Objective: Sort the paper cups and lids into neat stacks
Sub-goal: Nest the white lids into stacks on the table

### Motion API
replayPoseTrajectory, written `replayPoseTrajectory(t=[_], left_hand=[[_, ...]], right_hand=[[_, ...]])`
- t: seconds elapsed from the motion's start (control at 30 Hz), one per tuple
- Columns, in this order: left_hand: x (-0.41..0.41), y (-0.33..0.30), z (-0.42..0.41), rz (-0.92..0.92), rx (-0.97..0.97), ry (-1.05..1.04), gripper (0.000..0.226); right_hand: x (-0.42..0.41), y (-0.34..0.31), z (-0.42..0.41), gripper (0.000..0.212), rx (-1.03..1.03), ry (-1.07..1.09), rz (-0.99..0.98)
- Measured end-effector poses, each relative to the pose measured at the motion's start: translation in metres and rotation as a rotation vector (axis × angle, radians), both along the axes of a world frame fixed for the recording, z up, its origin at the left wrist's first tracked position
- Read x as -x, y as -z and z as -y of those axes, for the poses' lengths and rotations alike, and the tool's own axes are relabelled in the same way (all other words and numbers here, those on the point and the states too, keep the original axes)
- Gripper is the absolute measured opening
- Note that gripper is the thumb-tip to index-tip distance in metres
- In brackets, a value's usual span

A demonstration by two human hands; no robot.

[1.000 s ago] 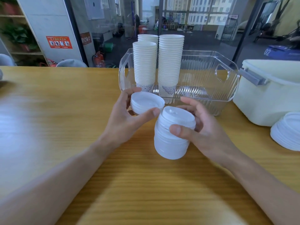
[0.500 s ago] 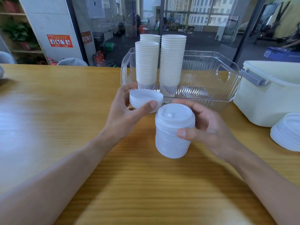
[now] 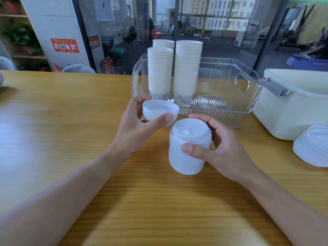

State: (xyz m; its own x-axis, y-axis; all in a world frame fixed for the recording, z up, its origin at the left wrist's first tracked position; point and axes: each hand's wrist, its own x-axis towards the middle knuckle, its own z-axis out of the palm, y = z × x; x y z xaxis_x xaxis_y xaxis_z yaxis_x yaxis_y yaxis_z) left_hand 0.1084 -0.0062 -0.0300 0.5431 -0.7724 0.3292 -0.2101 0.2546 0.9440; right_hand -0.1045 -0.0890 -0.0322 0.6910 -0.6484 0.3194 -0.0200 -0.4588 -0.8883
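Observation:
My right hand (image 3: 220,148) grips a tall stack of white lids (image 3: 189,148) above the wooden table (image 3: 53,121), thumb on its front and fingers round the back. Just left of it and a little farther away, my left hand (image 3: 136,125) holds a short stack of white lids (image 3: 159,110) between thumb and fingers, underside up. Three tall stacks of white paper cups (image 3: 187,71) stand in the left part of a clear plastic bin (image 3: 230,96) behind my hands.
A white lidded tub (image 3: 291,103) with a grey latch stands at the right. In front of it lies another pile of white lids (image 3: 312,146) at the table's right edge. A glass wall runs behind the table.
The tall lid stack in my right hand has turned upright from a tilt and sits slightly lower. My left hand with the short stack has drifted a little away from me.

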Motion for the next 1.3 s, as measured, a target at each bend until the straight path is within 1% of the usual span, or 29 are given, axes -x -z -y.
replayPoseTrajectory(t=[0.3,0.43,0.5,0.57,0.63,0.77,0.83,0.93,1.0,1.07,1.13,1.3], left_hand=[[-0.001,-0.003,-0.002,0.030,0.017,0.007,0.069],[0.000,-0.005,-0.006,0.078,0.038,0.016,0.079],[0.003,-0.006,-0.008,0.101,0.054,0.029,0.077],[0.007,-0.008,-0.009,0.122,0.077,0.032,0.071],[0.009,-0.009,-0.010,0.130,0.110,0.020,0.068],[0.010,-0.010,-0.011,0.124,0.176,0.025,0.078],[0.013,-0.011,-0.012,0.134,0.190,0.041,0.080],[0.018,-0.011,-0.014,0.168,0.195,0.056,0.079],[0.023,-0.012,-0.015,0.199,0.199,0.065,0.077],[0.030,-0.013,-0.016,0.227,0.199,0.079,0.075],[0.036,-0.013,-0.017,0.247,0.204,0.107,0.073],[0.040,-0.012,-0.016,0.307,0.211,0.165,0.086]], right_hand=[[0.005,0.002,0.005,0.077,-0.011,-0.071,-0.018],[0.007,0.002,0.005,0.074,0.018,-0.086,-0.047],[0.007,0.002,0.005,0.072,0.032,-0.083,-0.055],[0.007,0.004,0.004,0.074,0.051,-0.070,-0.055],[0.006,0.005,0.004,0.077,0.070,-0.058,-0.058],[0.005,0.005,0.004,0.091,0.091,-0.037,-0.032],[0.004,0.004,0.001,0.092,0.202,0.022,0.020],[0.000,0.001,-0.005,0.076,0.482,0.133,0.140],[-0.004,-0.002,-0.008,0.066,0.558,0.165,0.209],[-0.007,-0.004,-0.010,0.059,0.557,0.183,0.250],[-0.008,-0.004,-0.012,0.053,0.512,0.187,0.283],[-0.009,-0.005,-0.013,0.047,0.347,0.177,0.368]])
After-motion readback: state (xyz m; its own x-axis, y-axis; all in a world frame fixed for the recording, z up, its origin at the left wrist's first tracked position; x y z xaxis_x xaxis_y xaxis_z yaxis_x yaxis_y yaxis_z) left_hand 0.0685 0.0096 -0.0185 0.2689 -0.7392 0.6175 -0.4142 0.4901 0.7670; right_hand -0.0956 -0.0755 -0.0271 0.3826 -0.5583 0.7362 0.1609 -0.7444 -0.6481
